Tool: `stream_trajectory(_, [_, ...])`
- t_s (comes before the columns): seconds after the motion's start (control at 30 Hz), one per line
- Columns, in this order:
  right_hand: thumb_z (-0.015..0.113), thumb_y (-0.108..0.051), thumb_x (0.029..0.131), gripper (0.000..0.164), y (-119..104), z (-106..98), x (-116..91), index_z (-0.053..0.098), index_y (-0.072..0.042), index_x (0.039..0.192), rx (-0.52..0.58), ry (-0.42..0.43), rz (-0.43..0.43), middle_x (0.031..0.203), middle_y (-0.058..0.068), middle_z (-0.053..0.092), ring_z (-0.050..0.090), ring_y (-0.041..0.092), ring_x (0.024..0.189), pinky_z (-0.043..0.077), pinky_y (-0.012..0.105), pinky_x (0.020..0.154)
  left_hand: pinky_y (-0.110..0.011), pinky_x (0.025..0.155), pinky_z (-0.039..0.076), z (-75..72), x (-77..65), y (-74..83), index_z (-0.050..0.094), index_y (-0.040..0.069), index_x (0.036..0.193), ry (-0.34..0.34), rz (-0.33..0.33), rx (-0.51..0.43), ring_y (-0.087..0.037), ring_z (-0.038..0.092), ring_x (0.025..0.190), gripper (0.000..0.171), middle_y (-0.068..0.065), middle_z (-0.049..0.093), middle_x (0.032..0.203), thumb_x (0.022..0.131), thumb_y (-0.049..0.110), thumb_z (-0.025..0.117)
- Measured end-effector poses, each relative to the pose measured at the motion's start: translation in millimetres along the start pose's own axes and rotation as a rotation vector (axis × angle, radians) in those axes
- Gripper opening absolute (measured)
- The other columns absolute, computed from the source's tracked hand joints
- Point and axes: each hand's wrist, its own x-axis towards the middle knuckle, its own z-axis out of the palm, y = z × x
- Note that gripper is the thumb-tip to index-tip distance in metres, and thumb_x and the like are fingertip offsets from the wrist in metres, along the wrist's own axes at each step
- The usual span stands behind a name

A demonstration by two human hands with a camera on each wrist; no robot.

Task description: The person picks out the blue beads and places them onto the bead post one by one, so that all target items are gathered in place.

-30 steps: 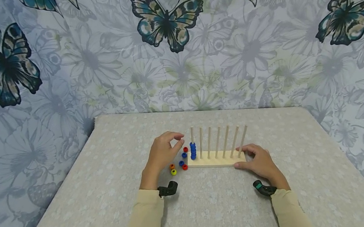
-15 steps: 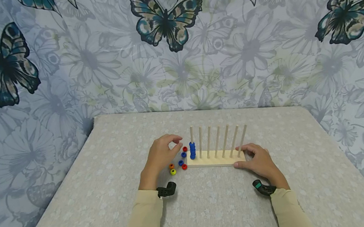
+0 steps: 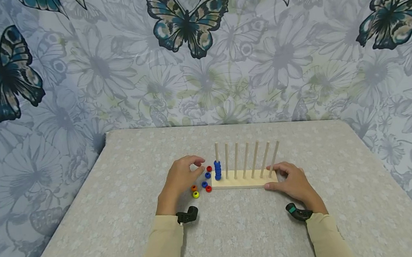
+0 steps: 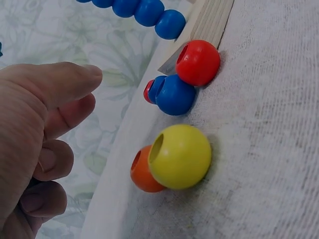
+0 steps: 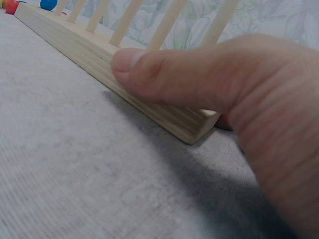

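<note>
A pale wooden base [image 3: 247, 178] with a row of upright pegs sits on the table, and blue beads [image 3: 217, 171] are stacked on its leftmost peg. My right hand [image 3: 292, 181] grips the base's right end, the thumb lying along the front edge in the right wrist view. My left hand [image 3: 183, 174] hovers just left of the loose beads, fingers loosely bent, nothing between thumb and fingertips. Below it in the left wrist view lie a yellow bead [image 4: 180, 157], an orange bead [image 4: 144, 172], a red bead [image 4: 198, 62] and a blue bead [image 4: 176, 95].
Another red bead [image 3: 209, 169] and a blue bead [image 3: 208, 175] lie close to the base's left end. A light patterned cloth covers the table [image 3: 241, 234]. Behind its far edge hangs a butterfly-print backdrop [image 3: 201, 91].
My left hand has lowered slightly toward the beads, its fingertips moving down and a little left. The right hand and the base have stayed in place.
</note>
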Motion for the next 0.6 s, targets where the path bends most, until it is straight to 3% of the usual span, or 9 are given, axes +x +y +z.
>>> stream_trajectory(0.3, [0.087,-0.057,0.068,0.062,0.3,-0.1,0.5,0.069,-0.03,0.121,-0.008,-0.001,0.001,0.114,-0.003,0.066,0.051,0.02,0.097,0.024,0.04,0.088,-0.044,0.09,0.054,3.6,0.7,-5.3,0.073,0.024,0.118,-0.059,-0.024,-0.007,-0.018,0.066,0.106,0.024,0.006,0.072,0.109,0.094,0.028,0.07])
stream_trajectory(0.6, [0.087,-0.057,0.067,0.062,1.6,0.9,0.7,0.069,-0.03,0.12,-0.007,0.003,0.001,0.112,-0.003,0.067,0.05,0.02,0.095,0.023,0.039,0.085,-0.032,0.073,0.05,7.3,-1.4,-4.9,0.073,0.025,0.116,-0.094,-0.06,0.004,-0.012,0.06,0.083,0.022,0.009,0.071,0.105,0.094,0.027,0.07])
